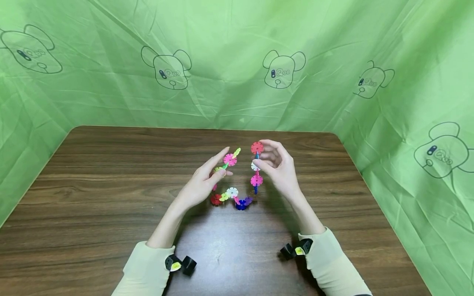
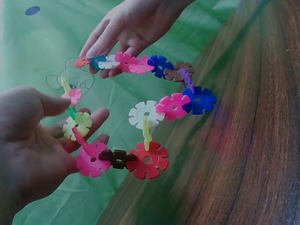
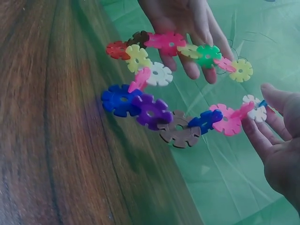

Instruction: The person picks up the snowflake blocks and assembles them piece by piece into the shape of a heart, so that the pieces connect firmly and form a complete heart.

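A chain of colourful notched plastic snowflake discs (image 1: 232,192) hangs as an open loop between my two hands. On one side, my left hand (image 1: 200,183) holds the chain near a pink disc (image 2: 72,97) and a pale yellow disc (image 2: 78,125), thumb on the near side and fingers behind. My right hand (image 1: 279,168) pinches the other side around a white disc (image 3: 254,108) and a blue disc beside it. A red disc (image 1: 257,147) ends the right side; a yellow disc (image 1: 237,152) ends the left. The two ends stand apart, with a small gap.
Beneath the chain lies a brown wood-grain table (image 1: 111,197). Green cloth (image 1: 229,98) with bear-head outlines hangs behind the table and along its sides. Black wrist cameras are strapped on the left sleeve (image 1: 144,267) and the right sleeve (image 1: 333,259).
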A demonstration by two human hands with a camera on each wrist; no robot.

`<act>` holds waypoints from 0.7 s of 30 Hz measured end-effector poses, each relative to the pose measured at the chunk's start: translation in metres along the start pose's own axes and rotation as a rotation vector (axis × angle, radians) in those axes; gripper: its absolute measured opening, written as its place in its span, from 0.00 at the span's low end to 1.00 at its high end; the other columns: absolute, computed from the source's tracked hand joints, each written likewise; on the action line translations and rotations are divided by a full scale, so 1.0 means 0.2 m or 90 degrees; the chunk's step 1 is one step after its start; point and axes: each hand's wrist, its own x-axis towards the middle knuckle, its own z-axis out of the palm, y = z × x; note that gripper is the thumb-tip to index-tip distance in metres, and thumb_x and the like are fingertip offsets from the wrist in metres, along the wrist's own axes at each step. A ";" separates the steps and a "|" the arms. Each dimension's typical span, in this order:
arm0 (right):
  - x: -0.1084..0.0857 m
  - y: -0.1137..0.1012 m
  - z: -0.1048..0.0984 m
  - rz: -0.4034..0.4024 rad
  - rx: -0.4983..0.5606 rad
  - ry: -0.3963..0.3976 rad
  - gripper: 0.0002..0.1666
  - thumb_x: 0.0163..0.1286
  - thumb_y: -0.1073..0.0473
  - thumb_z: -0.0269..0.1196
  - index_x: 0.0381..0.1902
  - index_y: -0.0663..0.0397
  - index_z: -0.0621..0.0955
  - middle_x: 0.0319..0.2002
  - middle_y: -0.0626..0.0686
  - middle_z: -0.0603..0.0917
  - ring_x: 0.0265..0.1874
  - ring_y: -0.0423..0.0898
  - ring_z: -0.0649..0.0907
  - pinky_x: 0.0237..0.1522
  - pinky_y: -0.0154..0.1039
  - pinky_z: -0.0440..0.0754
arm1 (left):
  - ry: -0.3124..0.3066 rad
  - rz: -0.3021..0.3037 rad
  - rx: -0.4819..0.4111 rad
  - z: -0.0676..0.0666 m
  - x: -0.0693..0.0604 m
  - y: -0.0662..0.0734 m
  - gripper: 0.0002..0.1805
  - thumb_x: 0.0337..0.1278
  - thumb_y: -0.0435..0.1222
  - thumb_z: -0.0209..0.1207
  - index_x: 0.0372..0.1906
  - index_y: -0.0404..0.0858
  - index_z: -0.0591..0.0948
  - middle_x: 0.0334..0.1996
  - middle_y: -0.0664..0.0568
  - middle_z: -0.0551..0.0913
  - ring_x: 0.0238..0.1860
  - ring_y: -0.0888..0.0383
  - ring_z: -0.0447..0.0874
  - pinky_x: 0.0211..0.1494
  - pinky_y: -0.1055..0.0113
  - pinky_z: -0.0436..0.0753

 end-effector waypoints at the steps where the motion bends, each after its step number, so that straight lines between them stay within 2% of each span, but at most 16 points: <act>1: 0.00 0.00 0.00 -0.001 -0.002 0.000 0.34 0.61 0.74 0.71 0.65 0.61 0.76 0.48 0.45 0.84 0.44 0.42 0.86 0.50 0.33 0.87 | -0.002 -0.003 0.001 0.00 0.00 0.00 0.34 0.79 0.37 0.50 0.80 0.65 0.58 0.57 0.48 0.86 0.42 0.50 0.87 0.37 0.67 0.76; 4: -0.01 0.00 0.01 -0.001 -0.010 -0.007 0.33 0.61 0.74 0.71 0.64 0.60 0.77 0.48 0.45 0.85 0.43 0.40 0.86 0.50 0.34 0.87 | -0.001 -0.014 0.006 0.01 0.00 0.01 0.33 0.77 0.36 0.49 0.79 0.64 0.62 0.48 0.47 0.86 0.29 0.52 0.77 0.33 0.67 0.76; 6: -0.01 0.01 0.02 -0.002 -0.015 -0.013 0.32 0.62 0.73 0.71 0.64 0.59 0.78 0.48 0.47 0.85 0.43 0.40 0.86 0.50 0.34 0.87 | 0.007 -0.020 0.004 0.02 0.01 0.01 0.33 0.74 0.34 0.48 0.78 0.64 0.64 0.47 0.47 0.84 0.25 0.51 0.73 0.30 0.66 0.77; 9: -0.01 0.01 0.02 -0.004 -0.019 -0.023 0.31 0.63 0.72 0.71 0.64 0.58 0.79 0.50 0.50 0.85 0.44 0.40 0.87 0.52 0.35 0.87 | 0.020 -0.021 0.001 0.03 0.00 0.02 0.32 0.73 0.36 0.47 0.77 0.62 0.66 0.46 0.47 0.82 0.30 0.52 0.75 0.33 0.60 0.79; 13: -0.02 0.00 0.03 -0.009 -0.016 -0.031 0.31 0.63 0.73 0.71 0.64 0.58 0.79 0.50 0.53 0.85 0.44 0.42 0.87 0.52 0.35 0.87 | 0.040 -0.020 -0.007 0.05 0.00 0.02 0.25 0.80 0.45 0.47 0.76 0.62 0.68 0.51 0.50 0.83 0.38 0.54 0.83 0.49 0.56 0.81; 16: -0.02 0.00 0.03 -0.015 -0.012 -0.040 0.31 0.63 0.73 0.71 0.64 0.59 0.80 0.51 0.56 0.85 0.44 0.43 0.88 0.52 0.37 0.87 | 0.058 -0.011 -0.002 0.06 0.00 0.03 0.23 0.80 0.50 0.49 0.74 0.61 0.70 0.55 0.52 0.85 0.39 0.58 0.86 0.57 0.56 0.80; 19: -0.03 -0.01 0.04 -0.019 -0.009 -0.046 0.31 0.63 0.73 0.71 0.64 0.58 0.80 0.51 0.60 0.86 0.44 0.44 0.88 0.52 0.38 0.88 | 0.074 0.003 -0.010 0.07 0.01 0.02 0.22 0.80 0.48 0.51 0.72 0.58 0.74 0.52 0.48 0.86 0.36 0.58 0.86 0.52 0.52 0.84; 21: -0.03 -0.01 0.04 -0.022 -0.008 -0.050 0.31 0.63 0.74 0.71 0.64 0.58 0.80 0.49 0.64 0.86 0.44 0.43 0.88 0.52 0.39 0.88 | 0.082 0.009 -0.020 0.07 0.01 0.02 0.21 0.79 0.47 0.52 0.71 0.54 0.75 0.51 0.47 0.86 0.36 0.51 0.86 0.49 0.51 0.85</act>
